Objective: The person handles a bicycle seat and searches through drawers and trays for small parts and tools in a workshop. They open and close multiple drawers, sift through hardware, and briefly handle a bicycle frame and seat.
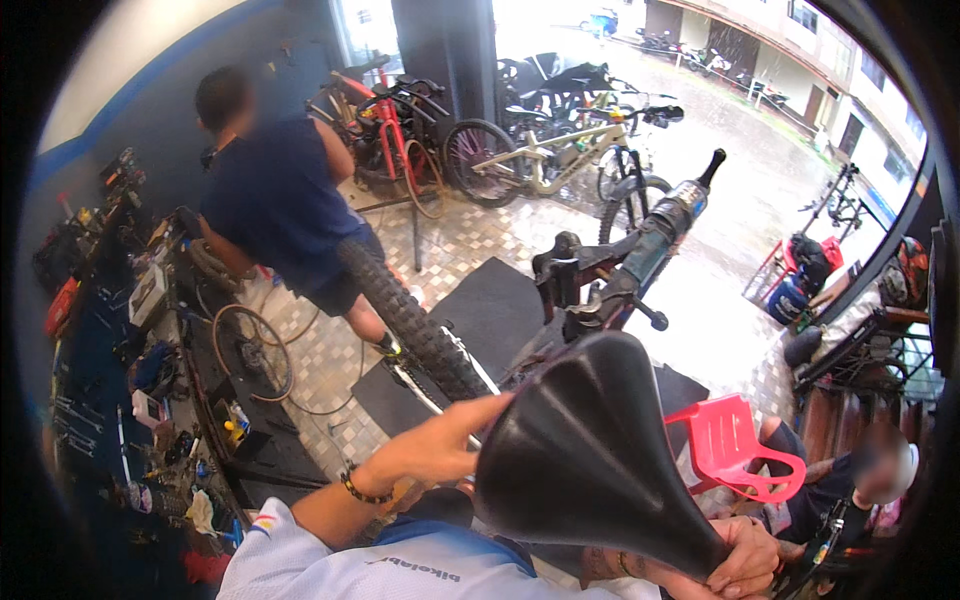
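Observation:
A black saddle (590, 450) fills the lower centre. My left hand (440, 450) is at its left side, fingers closed round the edge and partly hidden behind it. My right hand (740, 560) grips the saddle's narrow end at the lower right. Just beyond the saddle, a dark repair-stand clamp (590, 290) with a long cylinder (670, 225) rises toward the upper right. A knobbly bicycle tyre (400, 310) runs diagonally left of the clamp, its lower end hidden by the saddle and my left hand. The seatpost and whatever lies under the saddle are hidden.
A co-worker in dark blue (270, 200) stands at the left beside a cluttered tool bench (180, 350). Bicycles (540, 160) stand by the doorway. A red plastic chair (725, 445) and a seated person (800, 490) are at the lower right. A hose (320, 410) crosses the floor.

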The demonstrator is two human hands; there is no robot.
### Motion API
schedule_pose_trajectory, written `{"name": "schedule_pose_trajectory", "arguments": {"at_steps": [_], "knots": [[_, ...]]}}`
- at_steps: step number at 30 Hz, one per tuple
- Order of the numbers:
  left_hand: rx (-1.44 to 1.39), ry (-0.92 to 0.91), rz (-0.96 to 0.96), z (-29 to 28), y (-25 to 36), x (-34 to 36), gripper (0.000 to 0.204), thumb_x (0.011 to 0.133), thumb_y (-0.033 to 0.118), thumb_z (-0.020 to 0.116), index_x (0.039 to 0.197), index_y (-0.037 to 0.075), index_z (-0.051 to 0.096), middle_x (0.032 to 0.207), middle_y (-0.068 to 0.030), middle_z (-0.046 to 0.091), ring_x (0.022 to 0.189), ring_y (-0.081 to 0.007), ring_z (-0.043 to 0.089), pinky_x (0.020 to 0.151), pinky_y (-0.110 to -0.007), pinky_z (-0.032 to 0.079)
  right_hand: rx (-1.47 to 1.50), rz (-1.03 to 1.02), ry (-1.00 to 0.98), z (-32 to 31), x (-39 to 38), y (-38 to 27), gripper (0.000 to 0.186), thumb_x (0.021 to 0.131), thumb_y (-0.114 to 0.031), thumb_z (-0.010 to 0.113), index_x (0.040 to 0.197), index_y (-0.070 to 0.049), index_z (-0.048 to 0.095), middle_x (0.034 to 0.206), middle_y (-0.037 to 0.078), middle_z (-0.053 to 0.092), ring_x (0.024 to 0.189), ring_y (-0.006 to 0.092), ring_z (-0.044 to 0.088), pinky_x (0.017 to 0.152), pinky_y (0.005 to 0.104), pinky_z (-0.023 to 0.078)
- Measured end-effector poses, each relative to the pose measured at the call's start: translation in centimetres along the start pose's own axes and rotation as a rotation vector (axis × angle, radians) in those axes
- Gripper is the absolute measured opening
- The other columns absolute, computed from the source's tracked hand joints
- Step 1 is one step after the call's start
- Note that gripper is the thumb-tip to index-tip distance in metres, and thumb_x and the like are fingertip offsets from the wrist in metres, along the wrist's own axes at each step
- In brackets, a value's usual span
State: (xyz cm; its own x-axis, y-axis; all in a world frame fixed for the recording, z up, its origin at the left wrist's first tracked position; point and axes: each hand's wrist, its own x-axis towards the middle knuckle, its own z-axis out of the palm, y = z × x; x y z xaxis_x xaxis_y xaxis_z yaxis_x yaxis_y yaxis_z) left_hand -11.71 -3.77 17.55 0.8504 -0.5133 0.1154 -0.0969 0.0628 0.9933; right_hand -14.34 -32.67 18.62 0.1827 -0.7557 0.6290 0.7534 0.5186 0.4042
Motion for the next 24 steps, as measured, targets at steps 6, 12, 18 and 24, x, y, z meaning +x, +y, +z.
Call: {"name": "schedule_pose_trajectory", "arguments": {"at_steps": [6, 12, 18, 24], "knots": [[0.146, 0.074, 0.043, 3.2, -10.2, -2.1, 0.057, 0.099, 0.018, 0.073, 0.148, -0.002, 0.051, 0.141, -0.0169, 0.063, 0.132, -0.0266, 0.060, 0.112, -0.039, 0.046, -0.058, -0.137, 0.042, 1.0, 0.2, 3.0, 0.031, 0.101, -0.012, 0.065, 0.079, -0.016, 0.043, 0.066, -0.006, 0.036, 0.057, 0.0032, 0.041, 0.051, 0.0147, 0.033], [0.480, 0.172, 0.227, 3.1, -17.7, 0.2, 0.051, 0.097, 0.016, 0.074, 0.141, -0.003, 0.057, 0.136, -0.0187, 0.066, 0.128, -0.0290, 0.062, 0.109, -0.040, 0.048, -0.732, -0.303, -0.026, 0.4, 1.2, 4.8, 0.042, 0.103, -0.016, 0.056, 0.063, -0.020, 0.045, 0.064, -0.009, 0.035, 0.061, 0.0031, 0.040, 0.060, 0.0135, 0.033], [0.175, 0.170, 0.207, 2.1, -10.7, 3.8, 0.037, 0.094, 0.012, 0.076, 0.127, -0.003, 0.067, 0.128, -0.0205, 0.069, 0.117, -0.0327, 0.068, 0.101, -0.042, 0.053, -0.477, -0.103, -0.014, 1.8, 1.9, 8.7, 0.044, 0.104, -0.024, 0.053, 0.061, -0.021, 0.043, 0.061, -0.008, 0.039, 0.061, 0.0021, 0.043, 0.070, 0.0125, 0.031], [0.124, 0.190, 0.256, -0.1, -9.3, 4.4, 0.035, 0.096, 0.015, 0.075, 0.126, -0.001, 0.068, 0.116, -0.0152, 0.069, 0.107, -0.0284, 0.070, 0.092, -0.040, 0.054, -0.876, -0.396, -0.005, 0.7, 2.3, 7.8, 0.040, 0.099, -0.025, 0.057, 0.062, -0.021, 0.043, 0.064, -0.007, 0.043, 0.063, 0.0021, 0.047, 0.068, 0.0185, 0.033]]}}
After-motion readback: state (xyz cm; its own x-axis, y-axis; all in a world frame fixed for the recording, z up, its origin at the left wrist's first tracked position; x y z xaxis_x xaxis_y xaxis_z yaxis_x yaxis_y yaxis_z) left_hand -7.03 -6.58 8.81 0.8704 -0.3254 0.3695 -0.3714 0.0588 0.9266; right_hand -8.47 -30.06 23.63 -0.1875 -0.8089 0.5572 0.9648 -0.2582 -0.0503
